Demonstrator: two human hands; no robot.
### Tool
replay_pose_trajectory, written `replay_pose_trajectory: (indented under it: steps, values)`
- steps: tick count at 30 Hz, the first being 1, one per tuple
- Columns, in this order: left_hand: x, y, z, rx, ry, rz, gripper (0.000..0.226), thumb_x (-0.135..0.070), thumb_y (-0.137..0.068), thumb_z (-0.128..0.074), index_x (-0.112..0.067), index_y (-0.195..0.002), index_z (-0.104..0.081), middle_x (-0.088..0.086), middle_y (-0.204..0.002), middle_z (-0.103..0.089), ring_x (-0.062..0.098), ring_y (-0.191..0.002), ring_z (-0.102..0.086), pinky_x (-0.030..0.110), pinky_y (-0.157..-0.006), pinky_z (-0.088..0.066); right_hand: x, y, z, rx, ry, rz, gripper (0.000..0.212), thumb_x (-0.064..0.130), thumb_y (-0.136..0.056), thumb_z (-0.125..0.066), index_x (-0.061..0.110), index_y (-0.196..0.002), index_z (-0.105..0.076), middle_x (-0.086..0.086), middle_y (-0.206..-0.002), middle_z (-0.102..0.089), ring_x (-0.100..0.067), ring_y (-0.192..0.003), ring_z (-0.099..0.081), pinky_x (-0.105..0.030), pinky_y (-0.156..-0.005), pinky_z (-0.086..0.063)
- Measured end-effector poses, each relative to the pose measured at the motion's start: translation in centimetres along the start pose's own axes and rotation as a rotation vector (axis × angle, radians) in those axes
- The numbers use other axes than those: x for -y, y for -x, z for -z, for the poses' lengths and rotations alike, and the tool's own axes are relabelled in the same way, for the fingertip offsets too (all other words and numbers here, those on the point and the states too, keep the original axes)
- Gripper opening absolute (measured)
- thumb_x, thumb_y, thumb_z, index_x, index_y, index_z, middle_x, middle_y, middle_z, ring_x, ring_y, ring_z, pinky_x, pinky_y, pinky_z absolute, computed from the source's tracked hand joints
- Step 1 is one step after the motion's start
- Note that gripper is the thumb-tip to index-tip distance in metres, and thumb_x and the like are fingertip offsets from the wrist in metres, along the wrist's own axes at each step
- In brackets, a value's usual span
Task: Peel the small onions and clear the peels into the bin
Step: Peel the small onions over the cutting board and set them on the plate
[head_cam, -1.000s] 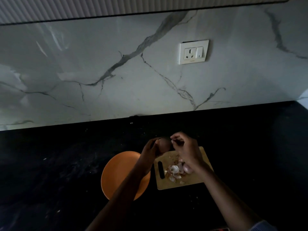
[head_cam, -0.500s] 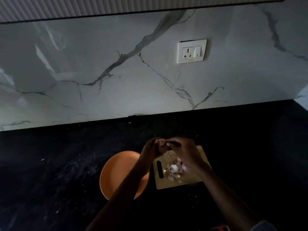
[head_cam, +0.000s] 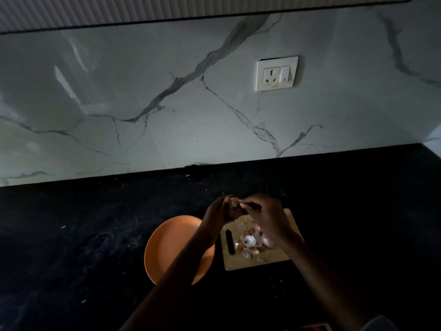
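Note:
My left hand [head_cam: 218, 211] grips a small brown onion [head_cam: 233, 209] above the far edge of the wooden cutting board [head_cam: 280, 255]. My right hand [head_cam: 267, 217] meets it from the right, fingertips pinching at the onion's skin. A heap of pale peels [head_cam: 249, 244] lies on the board, with a pinkish peeled onion [head_cam: 267, 240] beside it, partly hidden under my right wrist. No bin is in view.
An orange plate [head_cam: 167, 242] sits left of the board on the black countertop [head_cam: 83, 247], partly under my left forearm. A marble backsplash with a white socket [head_cam: 277, 73] rises behind. The scene is dim.
My right hand's fingertips moved in from beside the onion onto its top and stay pinched at the skin. Both hands and the onion remain over the board's far edge.

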State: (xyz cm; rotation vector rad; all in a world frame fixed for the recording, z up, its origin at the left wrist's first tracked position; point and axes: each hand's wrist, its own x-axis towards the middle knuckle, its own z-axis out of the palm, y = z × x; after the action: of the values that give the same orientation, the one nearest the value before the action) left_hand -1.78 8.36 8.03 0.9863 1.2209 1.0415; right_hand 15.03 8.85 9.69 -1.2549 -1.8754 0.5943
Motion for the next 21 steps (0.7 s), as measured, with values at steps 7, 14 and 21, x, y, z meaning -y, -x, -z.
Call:
replay_pose_trajectory:
  steps: [7,14,21]
  values:
    - [0.15,-0.08,-0.07,-0.007,-0.028,-0.010,0.027,-0.017,-0.109,-0.036,-0.014,-0.112,-0.063,0.009,-0.094,-0.066,0.019,-0.082,-0.064,0.020,-0.066,-0.053,-0.30,-0.06,-0.43,0.044,0.117,0.073,0.008,0.012,-0.087,-0.076,0.012,-0.094,-0.073,-0.002,-0.088,-0.069,-0.011,-0.078,-0.066,-0.021,-0.068,-0.054]
    - [0.56,0.09,-0.06,-0.019,-0.022,0.011,0.027,-0.019,-0.108,-0.038,-0.014,-0.114,-0.064,0.007,-0.104,-0.067,0.011,-0.085,-0.067,0.022,-0.067,-0.055,-0.32,-0.17,-0.63,0.070,0.123,-0.033,0.009,0.017,-0.092,-0.069,0.015,-0.100,-0.070,0.001,-0.094,-0.066,-0.010,-0.085,-0.064,-0.020,-0.072,-0.050]
    - [0.78,-0.33,-0.17,-0.133,0.062,0.042,0.020,-0.021,-0.106,-0.043,-0.008,-0.116,-0.055,0.012,-0.104,-0.063,0.017,-0.082,-0.064,0.025,-0.064,-0.055,-0.34,0.15,0.06,0.077,-0.030,-0.177,0.027,0.009,-0.099,-0.058,0.021,-0.122,-0.065,0.009,-0.112,-0.068,0.005,-0.103,-0.060,0.000,-0.079,-0.042]
